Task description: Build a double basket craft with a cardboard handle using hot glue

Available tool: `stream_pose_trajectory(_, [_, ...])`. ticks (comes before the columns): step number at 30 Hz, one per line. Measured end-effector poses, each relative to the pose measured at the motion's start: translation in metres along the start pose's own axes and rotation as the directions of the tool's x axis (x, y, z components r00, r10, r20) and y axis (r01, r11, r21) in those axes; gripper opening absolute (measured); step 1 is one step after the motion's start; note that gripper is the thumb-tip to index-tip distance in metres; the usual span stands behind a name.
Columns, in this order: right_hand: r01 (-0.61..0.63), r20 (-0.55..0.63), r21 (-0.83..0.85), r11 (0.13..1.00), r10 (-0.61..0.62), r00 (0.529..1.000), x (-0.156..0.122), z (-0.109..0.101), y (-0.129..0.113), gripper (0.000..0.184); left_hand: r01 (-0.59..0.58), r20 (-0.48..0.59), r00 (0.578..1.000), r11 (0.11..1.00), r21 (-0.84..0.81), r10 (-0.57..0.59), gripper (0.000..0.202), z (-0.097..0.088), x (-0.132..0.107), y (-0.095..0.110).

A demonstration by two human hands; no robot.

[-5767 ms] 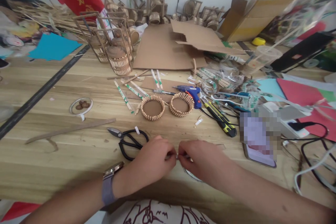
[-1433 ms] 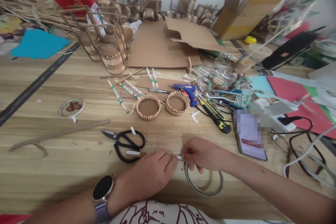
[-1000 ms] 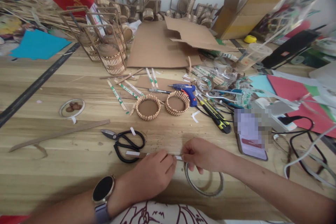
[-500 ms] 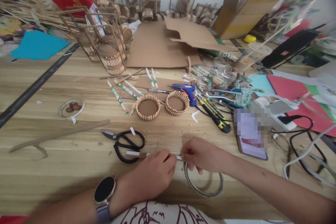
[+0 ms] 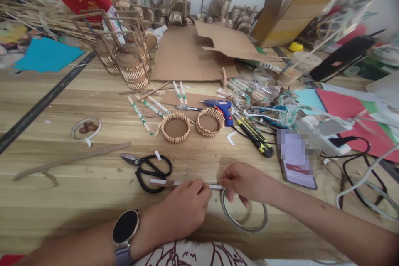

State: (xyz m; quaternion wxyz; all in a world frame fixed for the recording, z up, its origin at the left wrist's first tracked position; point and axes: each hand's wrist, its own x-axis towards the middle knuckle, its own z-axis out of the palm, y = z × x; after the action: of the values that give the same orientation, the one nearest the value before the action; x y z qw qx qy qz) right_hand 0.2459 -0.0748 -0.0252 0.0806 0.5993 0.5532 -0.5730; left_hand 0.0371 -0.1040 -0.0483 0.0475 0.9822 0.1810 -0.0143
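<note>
Near the table's front edge lies a narrow brown cardboard strip point(image 5: 170, 183) with white pieces of tape on it. My left hand point(image 5: 190, 203) rests over the strip, its curled fingers pressing it down. A white tape end point(image 5: 214, 187) shows between my hands. My right hand point(image 5: 243, 183) pinches that tape at the right. Just below its fingers is a thin tape roll point(image 5: 264, 218), partly covered by the hand. Black-handled scissors point(image 5: 171, 166) lie open at the strip's left end, with a small white scrap on one handle.
Two round stick-walled trays point(image 5: 175, 129) sit ahead, beside a blue glue gun point(image 5: 226, 112). A yellow-black cutter point(image 5: 255, 137) and a phone point(image 5: 299, 174) lie to the right. Cardboard sheets point(image 5: 181, 56) and small stick baskets point(image 5: 134, 70) stand farther back. A ring holding brown beads point(image 5: 99, 126) is left.
My right hand has shifted slightly right with the tape and roll, and a little more white tape shows between the hands. My left hand stays nearly in place.
</note>
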Motion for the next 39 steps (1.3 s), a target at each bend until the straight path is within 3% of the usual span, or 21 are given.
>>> stream_pose_trajectory(17, [-0.043,-0.081,-0.216,0.976,0.026,0.996,-0.016,0.003,-0.015,0.024,-0.024,0.024,0.999,1.0,0.016,0.024,0.016,-0.001,0.002,0.0])
stream_pose_trajectory(24, [0.011,-0.156,-0.284,0.959,-0.057,0.986,-0.016,0.008,-0.01,0.026,-0.031,0.011,0.999,0.999,0.03,0.031,0.016,-0.001,0.001,0.0])
stream_pose_trajectory(30, [0.01,-0.125,-0.274,0.962,-0.046,0.991,-0.017,0.007,-0.009,0.025,-0.025,-0.015,1.0,0.999,0.033,0.026,0.016,0.0,0.0,0.001])
stream_pose_trajectory(39, [-0.037,-0.121,-0.334,0.942,-0.004,0.993,-0.017,0.001,-0.01,0.022,-0.023,0.037,0.999,1.0,0.01,0.022,0.017,-0.004,0.002,0.001])
